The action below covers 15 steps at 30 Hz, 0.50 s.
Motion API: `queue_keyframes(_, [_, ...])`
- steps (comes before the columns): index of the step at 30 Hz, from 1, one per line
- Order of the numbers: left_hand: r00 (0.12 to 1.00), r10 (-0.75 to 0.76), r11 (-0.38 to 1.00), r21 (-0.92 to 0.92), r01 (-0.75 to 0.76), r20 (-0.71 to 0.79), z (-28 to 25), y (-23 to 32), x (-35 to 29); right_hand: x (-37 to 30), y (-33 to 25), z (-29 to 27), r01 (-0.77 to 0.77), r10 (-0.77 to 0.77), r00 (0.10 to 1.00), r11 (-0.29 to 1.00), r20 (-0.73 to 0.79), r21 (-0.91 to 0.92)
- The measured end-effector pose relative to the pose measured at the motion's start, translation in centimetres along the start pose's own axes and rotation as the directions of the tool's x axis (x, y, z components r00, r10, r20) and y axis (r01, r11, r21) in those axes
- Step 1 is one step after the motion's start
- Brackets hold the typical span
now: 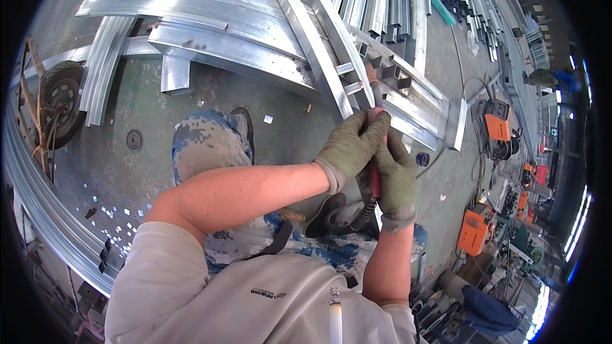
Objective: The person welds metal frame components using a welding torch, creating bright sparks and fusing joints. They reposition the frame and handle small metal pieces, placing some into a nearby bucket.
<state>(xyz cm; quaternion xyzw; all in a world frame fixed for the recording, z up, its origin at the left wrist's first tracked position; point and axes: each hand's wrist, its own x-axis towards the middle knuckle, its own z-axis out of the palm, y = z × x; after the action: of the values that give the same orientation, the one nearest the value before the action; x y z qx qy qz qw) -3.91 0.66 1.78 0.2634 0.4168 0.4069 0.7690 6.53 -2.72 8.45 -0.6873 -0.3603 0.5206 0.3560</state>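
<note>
Torch [375, 181]: in front of the person, upright in view, its neck up beside the metal frame; whether the tip touches metal I cannot tell.
Left hand [350, 145]: gloved, fingers curled around the torch's upper part.
Right hand [396, 178]: gloved, fingers bent round the red handle from the right.
Cable [363, 213]: runs from the handle's lower end toward the legs.
Metal frame [320, 67]: two long rails, its near end just beyond the hands.
</note>
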Motion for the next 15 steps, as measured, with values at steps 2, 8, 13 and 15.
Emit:
queue_keyframes(2, [0.998,-0.012,0.998,0.053,0.015,-0.054,-0.2,0.2,0.1,0.4,-0.1,0.3,-0.019,0.019,1.000,1.000,0.017,0.018])
queue_keyframes(8, [0.989,-0.071,0.992,0.096,0.083,-0.126,-0.5,-0.3,0.7,1.2,0.6,0.2,-0.060,0.059,0.997,0.998,0.054,0.003])
queue_keyframes(13, [0.988,-0.031,0.990,0.134,0.052,-0.154,-0.4,-0.7,1.3,1.9,1.0,0.1,-0.073,0.074,0.996,0.997,0.054,-0.010])
queue_keyframes(15, [0.985,0.001,0.990,0.141,0.024,-0.171,-0.5,-1.4,1.9,2.2,0.9,0.2,-0.075,0.075,0.995,0.997,0.060,-0.008])
